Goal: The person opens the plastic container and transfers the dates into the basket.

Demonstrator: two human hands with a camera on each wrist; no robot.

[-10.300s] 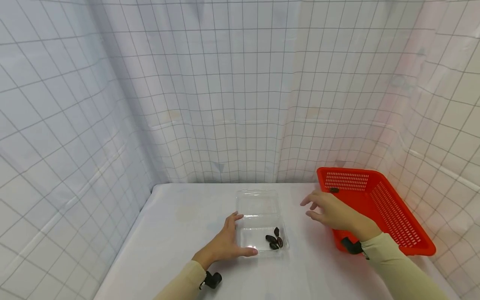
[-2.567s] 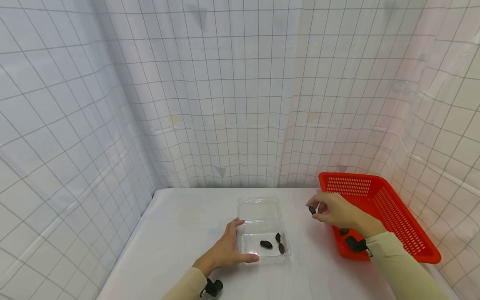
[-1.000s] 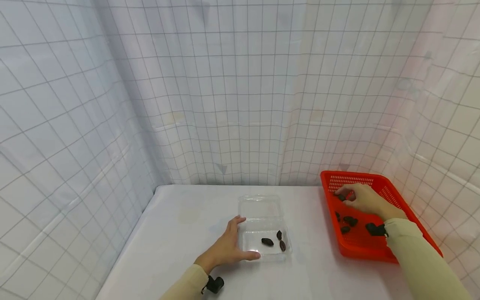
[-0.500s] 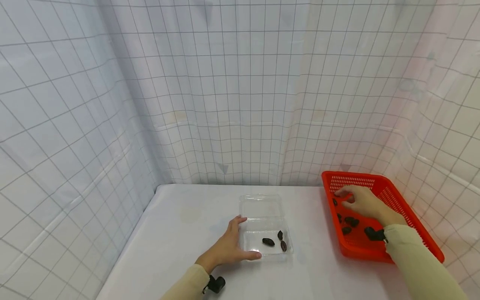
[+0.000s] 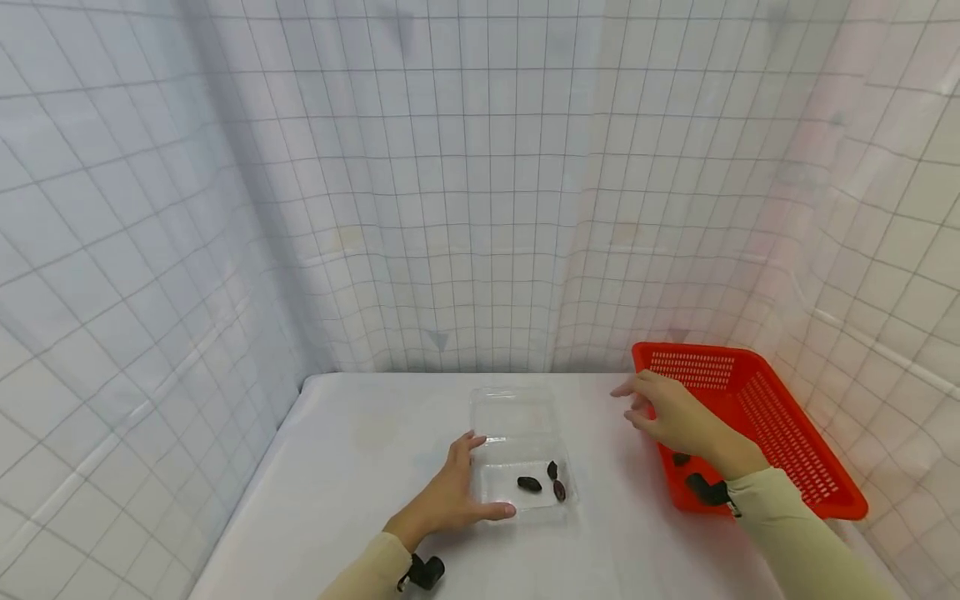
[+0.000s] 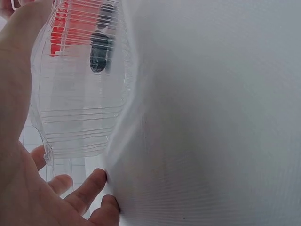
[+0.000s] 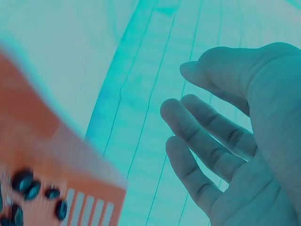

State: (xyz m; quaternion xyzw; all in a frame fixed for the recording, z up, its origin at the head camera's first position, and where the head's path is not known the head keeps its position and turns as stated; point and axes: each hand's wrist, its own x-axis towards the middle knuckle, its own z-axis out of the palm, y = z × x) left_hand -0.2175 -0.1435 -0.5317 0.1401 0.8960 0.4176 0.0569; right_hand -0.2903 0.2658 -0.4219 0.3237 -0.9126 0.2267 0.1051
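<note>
A clear plastic clamshell box stands on the table with its lid folded back. In it lie three dark brown oval dates, two of them end to end near the right wall. My left hand holds the box from its left, thumb along the front edge, fingers at the hinge side; the left wrist view shows the box between thumb and fingers. My right hand, fingers loosely bent and nothing in them, hovers over the left rim of the red basket. Several dates lie in that basket.
The red basket, with slotted walls, sits at the table's right edge. White gridded curtains close in the back and both sides. A white cloth covers the table.
The date my right hand pinched earlier was let go in the basket. That hand has since come left, out over the rim. One date fewer is in the box than ten seconds ago.
</note>
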